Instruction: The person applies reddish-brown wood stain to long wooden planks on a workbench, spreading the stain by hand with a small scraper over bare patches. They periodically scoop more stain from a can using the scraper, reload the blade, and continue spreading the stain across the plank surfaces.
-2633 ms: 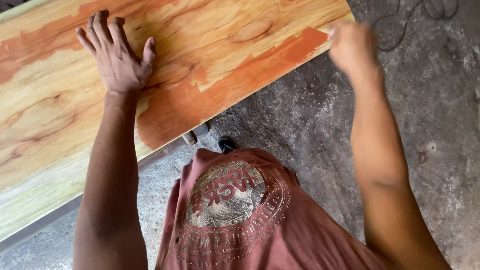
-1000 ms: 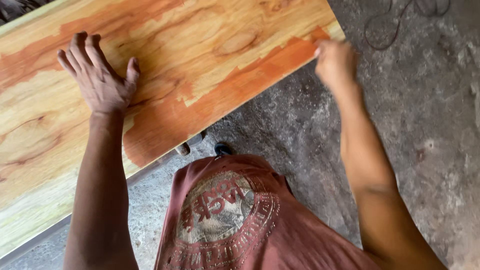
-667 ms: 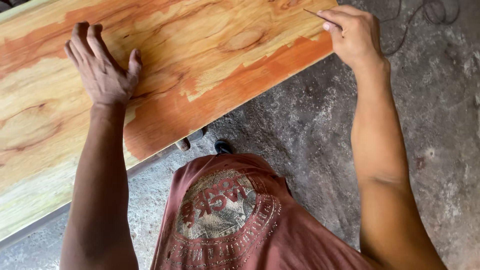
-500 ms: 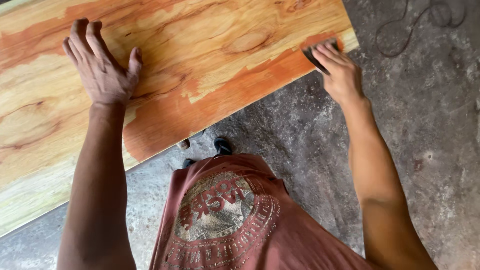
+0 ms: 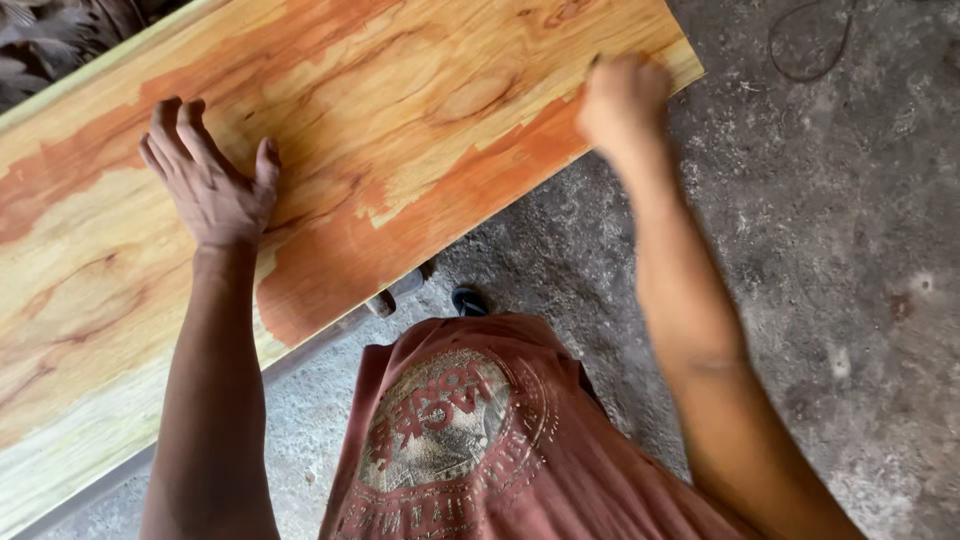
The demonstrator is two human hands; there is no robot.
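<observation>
1. head view: a wide wooden board point(image 5: 380, 150) lies slantwise across the top left, with orange-red and pale yellow grain, a wetter, darker orange band running along its near edge.
2. the left hand point(image 5: 212, 185) lies flat on the board with fingers spread and nothing in it, pressing down as if to steady the plank.
3. the right hand point(image 5: 622, 100) is at the board's far right corner, blurred with motion and curled; something dark shows at its top, but i cannot tell what it grips, if anything.
4. my judgement: the step in hand is rubbing or coating the board's surface near the right end. the next stroke calls for even pressure along the grain while the left palm keeps the board from sliding.
5. the board rests on a support partly seen under its near edge, above a rough grey concrete floor point(image 5: 820, 280).
6. no packages, labels or signs are in sight. the only print is a round pale emblem on the person's faded red shirt point(image 5: 470, 440), low in the middle.
7. a thin loop of cord point(image 5: 810, 45) lies on the floor at the top right, and a dark sandal tip point(image 5: 468, 299) shows under the board's edge.
</observation>
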